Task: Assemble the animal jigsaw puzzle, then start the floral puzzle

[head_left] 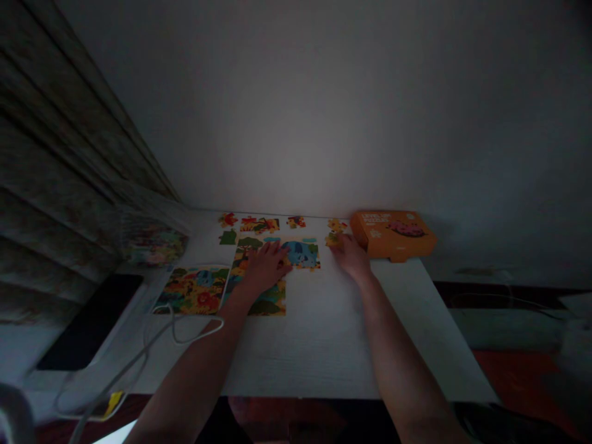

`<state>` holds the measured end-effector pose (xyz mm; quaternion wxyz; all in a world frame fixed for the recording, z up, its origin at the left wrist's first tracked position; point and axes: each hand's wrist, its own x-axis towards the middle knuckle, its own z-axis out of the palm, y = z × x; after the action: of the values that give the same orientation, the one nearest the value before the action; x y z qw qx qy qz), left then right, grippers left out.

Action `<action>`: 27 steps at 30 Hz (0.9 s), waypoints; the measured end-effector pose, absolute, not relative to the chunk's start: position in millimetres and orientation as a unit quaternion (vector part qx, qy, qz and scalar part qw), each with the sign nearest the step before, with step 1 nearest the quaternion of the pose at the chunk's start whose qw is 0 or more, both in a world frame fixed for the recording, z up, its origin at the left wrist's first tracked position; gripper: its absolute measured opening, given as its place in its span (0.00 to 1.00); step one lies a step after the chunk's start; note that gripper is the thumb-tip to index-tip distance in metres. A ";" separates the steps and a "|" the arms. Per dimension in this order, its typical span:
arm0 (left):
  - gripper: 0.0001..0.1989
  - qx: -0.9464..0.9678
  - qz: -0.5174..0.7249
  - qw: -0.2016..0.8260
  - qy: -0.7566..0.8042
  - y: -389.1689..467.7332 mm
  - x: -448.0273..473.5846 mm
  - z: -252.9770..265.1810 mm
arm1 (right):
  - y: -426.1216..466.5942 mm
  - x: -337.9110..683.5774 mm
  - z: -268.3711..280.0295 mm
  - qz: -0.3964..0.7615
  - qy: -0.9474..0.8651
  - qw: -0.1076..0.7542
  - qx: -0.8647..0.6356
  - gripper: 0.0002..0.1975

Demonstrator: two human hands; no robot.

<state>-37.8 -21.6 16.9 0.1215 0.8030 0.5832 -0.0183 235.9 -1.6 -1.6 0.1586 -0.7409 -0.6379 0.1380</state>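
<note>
A partly joined jigsaw puzzle (268, 307) lies on the white table, showing trees and a blue elephant. My left hand (267, 264) rests on its middle with the fingers spread, covering part of the picture. To the right of the puzzle, my right hand (351, 256) has its fingers closed on a yellowish puzzle piece (332, 239). Just behind that lies another yellow piece (337, 224). More loose pieces are along the wall: a red one (228, 219), a joined strip (259, 224), a dark orange one (296, 221) and a green one (228, 237).
An orange puzzle box (398, 235) stands at the back right. Left of the puzzle lies a picture card (192, 290) of the animal scene. A black phone-like slab (95, 320), a white cable (171, 324) and a clear bag (152, 237) are on the left, by a curtain (55, 154).
</note>
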 end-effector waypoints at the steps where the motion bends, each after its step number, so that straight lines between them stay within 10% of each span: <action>1: 0.28 0.805 -0.017 0.119 0.581 -20.2 -39.1 15.9 | -1.0 236.6 -1.7 0.144 -0.631 0.169 -0.744 0.25; 22: 0.21 0.819 0.061 0.117 0.558 -11.7 -46.2 8.5 | 8.6 248.0 -13.9 0.217 -0.566 0.397 -0.689 0.19; 27: 0.19 0.812 0.115 0.143 0.554 -5.5 -49.2 9.5 | 5.7 245.8 -4.2 0.403 -0.532 0.423 -0.613 0.26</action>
<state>-49.2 -5.5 9.5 0.1433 0.8121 0.5539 0.1151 245.8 5.7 -4.2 0.4232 -0.6126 -0.5324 0.4027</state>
